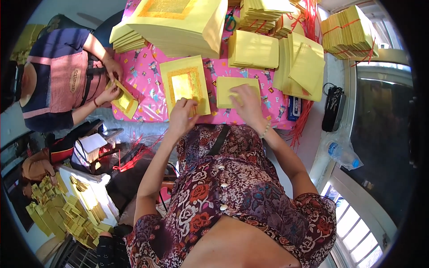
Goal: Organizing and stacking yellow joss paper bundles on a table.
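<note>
A yellow paper sheet (pixel 199 73) with a gold-foil patch bordered in orange lies in front of me. My left hand (pixel 182 117) rests at its near edge, fingers bent on the paper and thumb apart from them. To the right is a small pile of folded yellow papers (pixel 225 91). My right hand (pixel 247 106), wearing a beaded bracelet, is over that pile with its fingers spread; whether they touch the top paper I cannot tell. A tall stack of yellow sheets (pixel 178 35) with gold patches stands just beyond the sheet.
A pink patterned cloth (pixel 147 98) covers the table. Folded yellow papers (pixel 252 48), red-tied bundles (pixel 348 33) and green-handled scissors (pixel 230 22) are at the back. Red strings (pixel 301 125) hang off the right side. At left, a co-worker's hands (pixel 111 91) hold a yellow sheet.
</note>
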The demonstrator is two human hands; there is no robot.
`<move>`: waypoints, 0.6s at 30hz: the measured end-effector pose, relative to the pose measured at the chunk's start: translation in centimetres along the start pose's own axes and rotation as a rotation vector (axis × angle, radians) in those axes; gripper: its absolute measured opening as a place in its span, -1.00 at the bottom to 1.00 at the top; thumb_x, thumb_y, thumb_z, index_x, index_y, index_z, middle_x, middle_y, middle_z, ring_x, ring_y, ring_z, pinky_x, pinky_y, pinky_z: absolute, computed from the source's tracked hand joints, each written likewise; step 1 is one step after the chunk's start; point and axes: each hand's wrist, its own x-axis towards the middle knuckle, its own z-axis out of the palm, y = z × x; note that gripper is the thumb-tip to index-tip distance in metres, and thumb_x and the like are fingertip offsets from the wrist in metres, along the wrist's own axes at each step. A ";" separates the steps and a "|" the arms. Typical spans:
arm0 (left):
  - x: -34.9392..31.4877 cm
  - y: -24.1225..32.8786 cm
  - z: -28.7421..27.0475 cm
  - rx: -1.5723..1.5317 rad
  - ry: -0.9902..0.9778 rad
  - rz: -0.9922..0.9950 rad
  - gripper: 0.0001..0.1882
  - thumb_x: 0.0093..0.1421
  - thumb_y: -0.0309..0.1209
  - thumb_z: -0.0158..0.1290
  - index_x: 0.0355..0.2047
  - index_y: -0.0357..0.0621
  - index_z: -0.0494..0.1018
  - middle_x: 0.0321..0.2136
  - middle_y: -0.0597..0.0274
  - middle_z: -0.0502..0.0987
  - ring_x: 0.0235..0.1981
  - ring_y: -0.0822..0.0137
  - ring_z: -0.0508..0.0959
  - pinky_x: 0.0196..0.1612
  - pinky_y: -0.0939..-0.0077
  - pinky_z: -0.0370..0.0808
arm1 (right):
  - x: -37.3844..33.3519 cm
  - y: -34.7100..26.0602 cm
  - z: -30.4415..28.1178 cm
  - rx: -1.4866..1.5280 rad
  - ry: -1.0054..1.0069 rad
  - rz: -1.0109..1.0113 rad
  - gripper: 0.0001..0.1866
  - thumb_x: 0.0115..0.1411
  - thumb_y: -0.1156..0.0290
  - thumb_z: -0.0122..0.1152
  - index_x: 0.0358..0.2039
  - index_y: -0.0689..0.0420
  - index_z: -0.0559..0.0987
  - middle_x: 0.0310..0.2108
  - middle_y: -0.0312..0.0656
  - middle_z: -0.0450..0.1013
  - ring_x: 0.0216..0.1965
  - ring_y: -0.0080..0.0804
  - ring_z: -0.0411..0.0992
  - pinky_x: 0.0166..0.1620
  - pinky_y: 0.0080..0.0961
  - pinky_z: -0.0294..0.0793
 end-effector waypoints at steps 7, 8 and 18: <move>-2.2 -2.9 1.3 0.163 0.009 -0.028 -0.50 -0.17 -0.41 0.33 -0.17 -0.13 0.42 -0.26 0.13 0.41 -0.17 0.05 0.42 -0.11 0.19 0.40 | 0.4 -3.7 6.9 -0.143 -0.457 -0.336 -0.64 -0.03 0.35 0.32 -0.19 0.08 0.46 -0.25 -0.19 0.35 -0.14 -0.20 0.35 -0.10 -0.26 0.40; -2.2 -3.1 1.6 0.175 0.012 -0.017 -0.49 -0.17 -0.40 0.33 -0.17 -0.12 0.43 -0.25 0.14 0.42 -0.17 0.06 0.42 -0.12 0.21 0.41 | 0.4 -3.4 7.3 -0.142 -0.463 -0.342 -0.64 -0.03 0.35 0.32 -0.19 0.08 0.46 -0.25 -0.19 0.35 -0.14 -0.20 0.35 -0.10 -0.26 0.40; -1.9 -5.1 2.2 -0.253 0.091 -0.089 -0.84 -0.10 -0.39 0.32 -0.47 -0.09 0.60 -0.36 0.27 0.53 -0.26 0.21 0.49 -0.16 0.33 0.45 | 1.3 -1.2 7.1 -0.003 -0.465 -0.344 -0.81 0.03 0.30 0.27 -0.46 0.13 0.50 -0.41 -0.20 0.37 -0.30 -0.20 0.42 -0.26 -0.30 0.47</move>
